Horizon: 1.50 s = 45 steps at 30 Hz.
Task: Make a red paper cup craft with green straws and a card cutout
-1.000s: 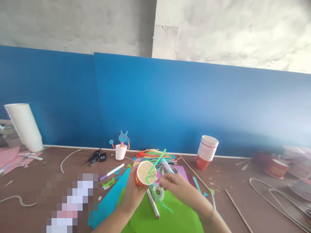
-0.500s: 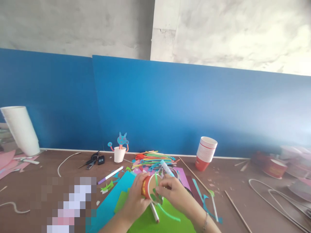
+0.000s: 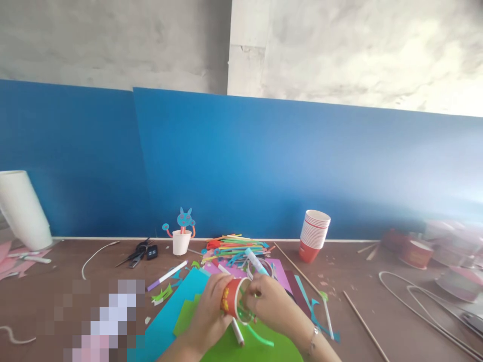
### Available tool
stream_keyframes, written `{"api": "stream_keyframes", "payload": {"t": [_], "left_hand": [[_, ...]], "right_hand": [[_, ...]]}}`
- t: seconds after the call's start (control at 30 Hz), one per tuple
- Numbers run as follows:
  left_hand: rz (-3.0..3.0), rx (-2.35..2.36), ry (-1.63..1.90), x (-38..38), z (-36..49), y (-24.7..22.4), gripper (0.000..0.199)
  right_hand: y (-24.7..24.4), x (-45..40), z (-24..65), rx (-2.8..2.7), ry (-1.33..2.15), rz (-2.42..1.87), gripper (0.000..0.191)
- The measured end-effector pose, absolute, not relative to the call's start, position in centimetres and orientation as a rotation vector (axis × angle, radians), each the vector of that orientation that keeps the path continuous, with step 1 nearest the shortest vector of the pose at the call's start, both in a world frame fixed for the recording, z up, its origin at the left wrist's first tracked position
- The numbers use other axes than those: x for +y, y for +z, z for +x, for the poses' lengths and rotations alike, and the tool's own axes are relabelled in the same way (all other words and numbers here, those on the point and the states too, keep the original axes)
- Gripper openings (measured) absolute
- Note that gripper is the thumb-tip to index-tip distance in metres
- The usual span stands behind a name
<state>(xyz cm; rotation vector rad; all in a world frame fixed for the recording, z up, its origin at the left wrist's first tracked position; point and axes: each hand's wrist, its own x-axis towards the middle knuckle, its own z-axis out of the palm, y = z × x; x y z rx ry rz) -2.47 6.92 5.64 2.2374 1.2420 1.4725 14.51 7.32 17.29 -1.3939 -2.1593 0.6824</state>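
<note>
Red cup tipped between your 2 hands

Red paper cup (image 3: 229,296): yellow markings on the side, pale rim, mouth turned towards your right. Green shows inside it; a bent green straw (image 3: 261,337) trails below the mouth over the green paper (image 3: 273,352).

Your left hand (image 3: 208,312) is wrapped round the cup's base end. Your right hand (image 3: 269,301) is at the mouth, fingers curled; cannot tell whether they pinch anything. Cup sits between the 2, above the paper.

Just below the cup, 1 white marker (image 3: 238,334). Beyond your right hand, a pale blue tube (image 3: 257,262). Bench (image 3: 360,274) ends at the blue panel (image 3: 264,166), well past the cup. To your right, brown surface shows between the paper and 1 wooden stick (image 3: 364,324).
</note>
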Motion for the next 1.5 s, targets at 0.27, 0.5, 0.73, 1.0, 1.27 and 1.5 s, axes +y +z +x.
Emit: {"api": "stream_keyframes", "payload": {"t": [0.27,0.5,0.73,1.0,1.27,1.5], "left_hand": [[2.046,1.245,1.518,6.6,-2.0,6.3,0.06],[1.907,1.23,1.543,6.5,-1.9,6.9,0.054],[2.058,1.242,1.525,6.6,-1.8,6.0,0.058],[1.875,1.096,1.509,6.5,-1.5,7.2,0.052],[1.698,0.89,1.389,6.1,-1.0,7.3,0.071],[1.782,0.858,1.291,5.6,-0.6,7.0,0.05]], "right_hand": [[18.1,7.0,14.2,-2.175,0.644,-1.488,0.032],[17.7,6.9,13.8,-2.162,0.582,-1.474,0.032],[16.9,7.0,13.2,-2.188,0.381,-1.581,0.032],[17.9,8.1,14.6,-1.961,0.745,-1.402,0.035],[15.9,10.0,14.9,-1.503,1.607,-1.114,0.032],[15.1,10.8,14.2,-0.947,1.446,-0.989,0.037]]}}
